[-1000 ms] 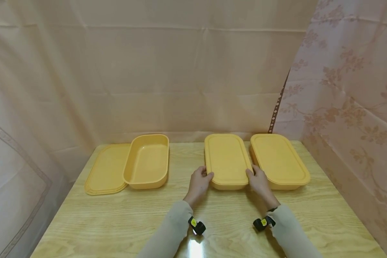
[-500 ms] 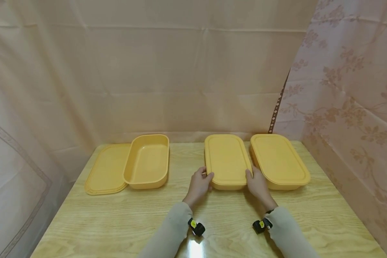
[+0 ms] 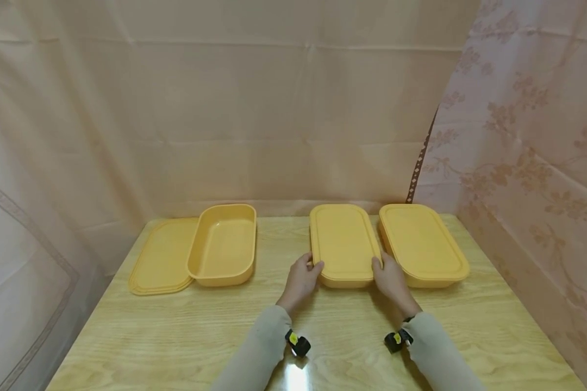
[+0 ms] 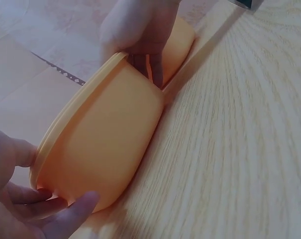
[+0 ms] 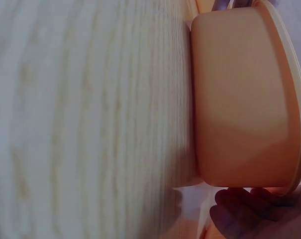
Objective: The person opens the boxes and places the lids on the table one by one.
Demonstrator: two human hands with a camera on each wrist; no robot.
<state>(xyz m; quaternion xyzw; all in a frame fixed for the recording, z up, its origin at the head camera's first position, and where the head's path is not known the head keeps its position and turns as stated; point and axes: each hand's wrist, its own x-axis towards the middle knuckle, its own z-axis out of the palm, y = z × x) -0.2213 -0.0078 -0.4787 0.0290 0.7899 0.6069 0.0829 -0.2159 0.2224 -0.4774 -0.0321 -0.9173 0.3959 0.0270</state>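
Observation:
A yellow lidded food container (image 3: 346,241) sits right of the middle of the table in the head view, held at its near end from both sides. My left hand (image 3: 299,279) grips the left edge, its thumb over the lid's rim and fingers along the wall below. On the opposite side, my right hand (image 3: 392,278) holds the edge likewise, thumb on top. The left wrist view shows the lid rim and the container's wall (image 4: 105,129) with both hands at its corners. In the right wrist view, right-hand fingers (image 5: 240,204) curl under the rim.
A second lidded container (image 3: 424,241) stands close on the right, beside my right hand. To the left, an open yellow container (image 3: 223,244) overlaps a loose lid (image 3: 162,260). Cloth curtains (image 3: 293,119) rise behind the wooden table (image 3: 176,342).
My right hand has shifted slightly left, and its fingers have resettled along the container's edge. The left hand and the containers stay about where they were.

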